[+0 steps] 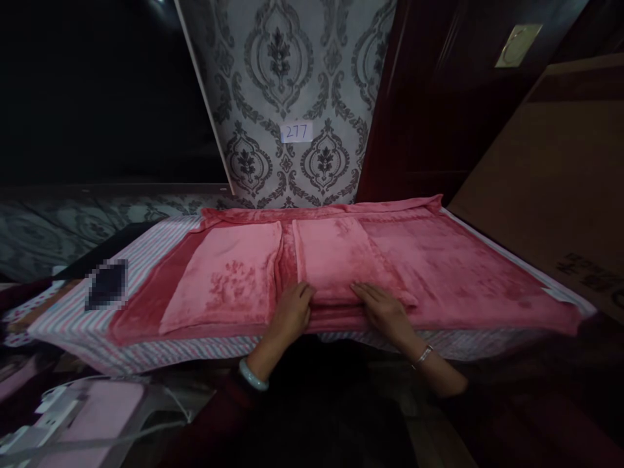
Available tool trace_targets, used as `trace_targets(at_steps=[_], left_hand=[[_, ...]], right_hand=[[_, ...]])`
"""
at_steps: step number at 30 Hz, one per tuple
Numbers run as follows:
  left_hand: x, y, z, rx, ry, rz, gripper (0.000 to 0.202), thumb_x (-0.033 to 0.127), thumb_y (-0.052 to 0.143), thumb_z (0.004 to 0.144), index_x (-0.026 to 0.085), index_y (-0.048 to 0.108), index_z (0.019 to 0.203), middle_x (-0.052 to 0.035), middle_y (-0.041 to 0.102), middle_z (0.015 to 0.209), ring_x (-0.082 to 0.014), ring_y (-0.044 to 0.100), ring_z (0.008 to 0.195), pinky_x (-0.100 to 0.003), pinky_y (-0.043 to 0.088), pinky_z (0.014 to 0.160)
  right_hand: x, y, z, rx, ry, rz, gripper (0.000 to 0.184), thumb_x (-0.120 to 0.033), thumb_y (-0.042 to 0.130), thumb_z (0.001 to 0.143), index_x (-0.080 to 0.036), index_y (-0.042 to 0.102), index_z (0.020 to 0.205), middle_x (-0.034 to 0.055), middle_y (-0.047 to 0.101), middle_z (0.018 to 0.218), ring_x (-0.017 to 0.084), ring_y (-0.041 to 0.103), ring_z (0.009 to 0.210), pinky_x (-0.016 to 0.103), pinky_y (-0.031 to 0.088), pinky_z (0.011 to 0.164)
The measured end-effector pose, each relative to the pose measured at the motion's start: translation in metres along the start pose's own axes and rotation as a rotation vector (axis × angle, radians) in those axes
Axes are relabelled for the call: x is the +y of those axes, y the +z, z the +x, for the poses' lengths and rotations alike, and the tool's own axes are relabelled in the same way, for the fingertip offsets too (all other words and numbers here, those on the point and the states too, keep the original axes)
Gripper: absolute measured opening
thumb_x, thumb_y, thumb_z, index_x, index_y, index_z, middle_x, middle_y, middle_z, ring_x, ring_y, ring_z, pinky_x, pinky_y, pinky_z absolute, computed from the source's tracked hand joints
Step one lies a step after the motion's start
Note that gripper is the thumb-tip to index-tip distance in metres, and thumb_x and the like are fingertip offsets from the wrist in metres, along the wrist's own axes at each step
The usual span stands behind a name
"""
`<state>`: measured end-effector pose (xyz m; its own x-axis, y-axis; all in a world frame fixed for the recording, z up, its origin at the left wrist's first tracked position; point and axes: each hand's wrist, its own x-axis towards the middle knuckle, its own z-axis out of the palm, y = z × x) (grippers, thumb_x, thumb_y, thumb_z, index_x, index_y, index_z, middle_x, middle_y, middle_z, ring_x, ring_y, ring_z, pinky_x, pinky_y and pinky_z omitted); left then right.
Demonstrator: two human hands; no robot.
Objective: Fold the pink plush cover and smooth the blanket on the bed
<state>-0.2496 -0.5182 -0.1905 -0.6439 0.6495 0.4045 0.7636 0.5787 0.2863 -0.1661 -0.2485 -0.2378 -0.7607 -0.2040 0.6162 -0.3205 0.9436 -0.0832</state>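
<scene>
Sleeves and wrists: dark sleeves [487, 416] fill the bottom of the view. A pale green bangle [253, 376] sits on the left wrist and a thin silver bracelet [424, 354] on the right.
Left hand: the left hand [290, 312] is curled against the near left corner of the folded pink fleece cloth [336, 260], fingertips tucked at its edge. Whether it pinches a layer, I cannot tell.
Right hand: the right hand [385, 312] lies flat and relaxed, palm down, on the cloth's near edge, gripping nothing.
Cloth in hand: it lies at the middle of the bed's near edge, on top of a large pink fleece blanket [468, 273] spread wide.
Neighbour: a second folded pink fleece cloth [229, 279] lies just beside it to the left, a narrow gap between them.
Underlay: a striped sheet [160, 244] shows along the left side and the front hem.
Surroundings: grey damask wallpaper [292, 65] with a white paper label [296, 132] reading 277, and a brown cardboard box [550, 195] at the right.
Risk: the plush layers look slippery. Uneven pressure from the two hands could skew the fold, or drag the blanket underneath into wrinkles. A pull toward the body could slide the cloth off the near edge.
</scene>
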Motion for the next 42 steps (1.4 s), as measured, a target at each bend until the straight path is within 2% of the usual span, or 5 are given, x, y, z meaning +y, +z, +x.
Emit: trace_targets(at_steps=[12, 21, 25, 33, 42], left_hand=[[0.01, -0.01, -0.001, -0.118, -0.024, 0.11, 0.051, -0.001, 0.05, 0.083, 0.019, 0.068, 0.127, -0.0126, 0.068, 0.13, -0.0285, 0.06, 0.112, -0.05, 0.053, 0.098], [-0.001, -0.032, -0.007, -0.066, -0.059, -0.213, 0.059, -0.002, 0.049, 0.076, 0.019, 0.068, 0.128, -0.0104, 0.074, 0.125, -0.0242, 0.068, 0.116, -0.044, 0.055, 0.105], [-0.022, -0.043, 0.037, -0.134, -0.065, -0.25, 0.046, 0.013, 0.041, 0.094, 0.017, 0.068, 0.132, -0.0117, 0.072, 0.136, -0.0225, 0.065, 0.128, -0.042, 0.049, 0.115], [-0.056, -0.015, 0.17, -0.473, -0.302, 0.164, 0.074, 0.045, 0.046, 0.101, 0.01, 0.029, 0.165, -0.0199, 0.014, 0.175, -0.0303, 0.011, 0.164, -0.053, 0.017, 0.131], [-0.091, 0.025, 0.206, -0.38, -0.475, 0.276, 0.08, 0.057, 0.029, 0.103, 0.01, 0.024, 0.167, -0.0178, 0.01, 0.176, -0.0304, 0.005, 0.165, -0.056, 0.012, 0.131]], right_hand=[[-0.021, -0.035, 0.051, -0.178, 0.003, 0.057, 0.038, -0.029, 0.048, 0.104, -0.018, 0.073, 0.13, 0.0151, 0.075, 0.125, 0.029, 0.069, 0.119, 0.05, 0.055, 0.105], [-0.073, 0.03, 0.071, -0.323, -0.104, 0.047, 0.057, -0.039, 0.048, 0.107, -0.017, 0.046, 0.16, 0.0127, 0.047, 0.163, 0.027, 0.042, 0.152, 0.052, 0.035, 0.124], [-0.074, 0.038, 0.062, -0.304, -0.102, 0.023, 0.06, -0.041, 0.046, 0.108, -0.018, 0.04, 0.163, 0.0112, 0.041, 0.167, 0.028, 0.038, 0.154, 0.052, 0.033, 0.125], [-0.077, 0.03, 0.065, -0.305, -0.053, 0.071, 0.062, -0.042, 0.051, 0.106, -0.022, 0.04, 0.163, 0.0094, 0.042, 0.166, 0.027, 0.039, 0.154, 0.053, 0.033, 0.126], [-0.079, 0.034, 0.06, -0.289, -0.031, 0.119, 0.064, -0.041, 0.056, 0.105, -0.025, 0.038, 0.164, 0.0067, 0.041, 0.167, 0.026, 0.036, 0.155, 0.052, 0.029, 0.128]])
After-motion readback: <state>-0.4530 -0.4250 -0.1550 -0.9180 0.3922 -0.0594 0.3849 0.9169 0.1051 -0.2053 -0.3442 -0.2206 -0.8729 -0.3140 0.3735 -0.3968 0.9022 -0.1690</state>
